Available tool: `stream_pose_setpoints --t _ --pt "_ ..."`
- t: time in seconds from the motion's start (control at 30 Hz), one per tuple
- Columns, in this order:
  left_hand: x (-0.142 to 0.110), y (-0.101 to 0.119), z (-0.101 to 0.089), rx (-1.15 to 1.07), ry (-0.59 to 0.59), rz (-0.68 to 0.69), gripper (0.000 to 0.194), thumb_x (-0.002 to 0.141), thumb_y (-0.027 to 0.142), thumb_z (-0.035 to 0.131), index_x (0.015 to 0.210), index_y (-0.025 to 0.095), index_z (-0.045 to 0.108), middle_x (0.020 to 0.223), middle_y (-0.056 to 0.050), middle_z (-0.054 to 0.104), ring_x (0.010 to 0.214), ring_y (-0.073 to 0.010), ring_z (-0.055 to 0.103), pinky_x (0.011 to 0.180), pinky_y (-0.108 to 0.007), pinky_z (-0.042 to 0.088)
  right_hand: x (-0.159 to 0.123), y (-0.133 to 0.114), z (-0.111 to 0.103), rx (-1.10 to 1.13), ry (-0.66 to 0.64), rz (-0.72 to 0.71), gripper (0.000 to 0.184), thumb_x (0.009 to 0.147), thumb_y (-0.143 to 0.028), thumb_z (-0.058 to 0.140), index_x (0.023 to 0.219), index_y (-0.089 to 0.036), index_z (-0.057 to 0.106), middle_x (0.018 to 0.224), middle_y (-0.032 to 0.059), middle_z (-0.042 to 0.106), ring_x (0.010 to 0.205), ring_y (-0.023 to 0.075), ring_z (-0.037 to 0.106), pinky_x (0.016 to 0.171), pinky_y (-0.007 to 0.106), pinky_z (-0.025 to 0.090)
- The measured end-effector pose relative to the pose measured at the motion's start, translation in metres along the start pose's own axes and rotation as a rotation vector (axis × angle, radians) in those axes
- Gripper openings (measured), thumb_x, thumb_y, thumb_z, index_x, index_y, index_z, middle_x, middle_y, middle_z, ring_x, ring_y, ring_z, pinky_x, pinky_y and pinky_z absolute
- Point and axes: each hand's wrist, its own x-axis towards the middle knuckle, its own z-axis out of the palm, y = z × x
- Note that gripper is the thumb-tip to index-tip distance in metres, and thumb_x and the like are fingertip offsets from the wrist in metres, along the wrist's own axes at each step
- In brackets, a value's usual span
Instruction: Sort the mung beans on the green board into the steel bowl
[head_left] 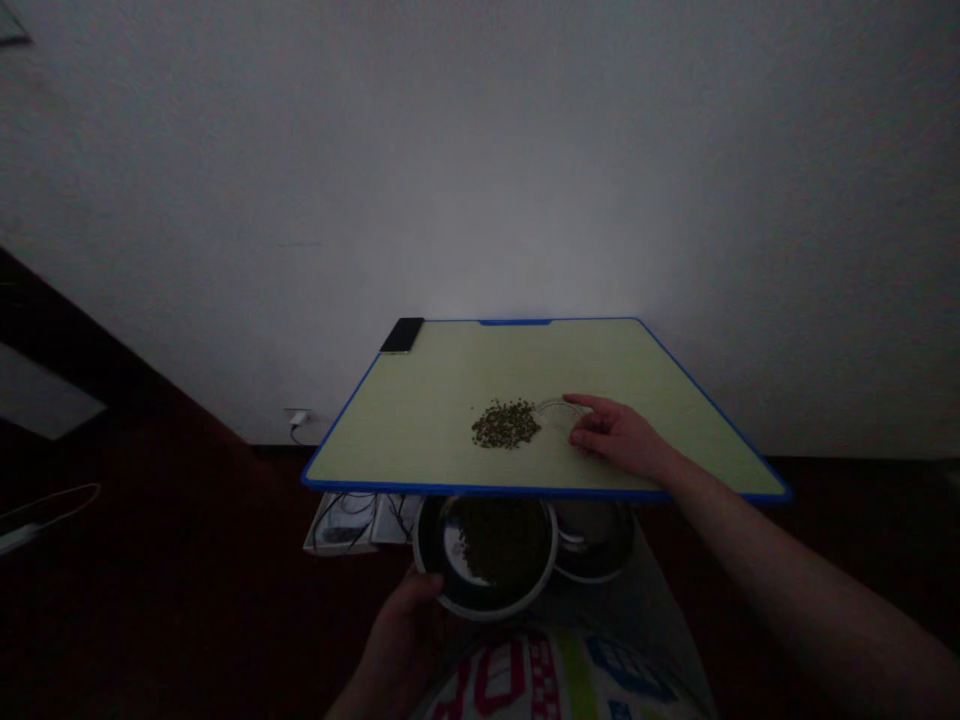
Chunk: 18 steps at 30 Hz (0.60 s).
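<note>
On the pale yellow tabletop lies a small heap of greenish-brown grains or beans (505, 424). My right hand (611, 432) is closed on a clear, curved piece of plastic that looks like a protractor (556, 408), its rounded edge touching the right side of the heap. Below the table's front edge, my left hand (411, 612) grips the rim of a round metal bowl (485, 612), thumb over the lip. More of the same dark grains cover much of that bowl's bottom. A second metal bowl (596, 575) sits just right of it, partly hidden under the table edge.
The small table (442, 470) has a blue rim and stands against a grey wall. A dark phone (403, 335) lies at its far left corner. Under the front left edge is a white box with cables (345, 525). A plugged-in charger (298, 418) is on the wall.
</note>
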Motion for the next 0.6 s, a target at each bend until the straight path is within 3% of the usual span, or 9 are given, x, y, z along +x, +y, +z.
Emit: stream_pose_setpoints --t 0.23,0.43,0.6 --pt "0.0 0.002 0.001 -0.001 0.037 -0.007 0.057 0.073 0.001 0.06 0.129 0.014 0.061 0.099 -0.011 0.081 0.087 -0.0293 0.076 0.079 -0.041 0.059 0.008 -0.001 -0.011 -0.042 0.013 -0.003 0.072 0.072 -0.029 0.069 0.14 -0.018 0.049 0.067 -0.0042 0.062 0.053 0.0104 0.055 0.05 0.023 0.044" --pt "-0.004 0.002 0.004 -0.057 0.017 -0.017 0.051 0.071 0.002 0.058 0.12 0.013 0.068 0.097 -0.012 0.081 0.095 -0.0336 0.075 0.092 -0.05 0.056 0.021 -0.006 -0.017 -0.107 -0.109 0.055 0.075 0.069 -0.027 0.068 0.141 -0.014 0.048 0.057 -0.008 0.058 0.04 0.0078 0.045 0.041 0.021 0.035" --pt "-0.006 0.005 -0.001 -0.031 0.034 -0.011 0.052 0.071 0.003 0.06 0.121 0.017 0.067 0.099 -0.01 0.081 0.096 -0.0344 0.074 0.093 -0.052 0.055 0.016 -0.001 -0.014 -0.063 0.003 -0.003 0.074 0.071 -0.031 0.067 0.14 -0.013 0.046 0.059 -0.008 0.056 0.041 0.0078 0.043 0.041 0.022 0.033"
